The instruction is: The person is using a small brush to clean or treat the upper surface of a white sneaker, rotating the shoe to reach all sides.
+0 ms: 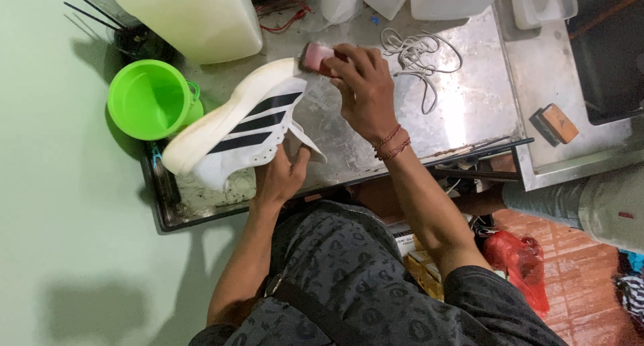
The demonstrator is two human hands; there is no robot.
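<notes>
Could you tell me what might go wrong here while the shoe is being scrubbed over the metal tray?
1. The left hand grips the white shoe only at its heel end, so brush pressure from the right hand could twist it loose.
2. The shoe's toe hangs close to the green bucket at the tray edge; a slip might knock it.
3. The loose laces lie near the brush and could snag.

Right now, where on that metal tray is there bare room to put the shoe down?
The widest bare patch of the metal tray lies right of the right hand, below the loose white laces. A smaller patch sits under the white shoe. The back edge is crowded with white containers, and the green bucket fills the left corner.
</notes>
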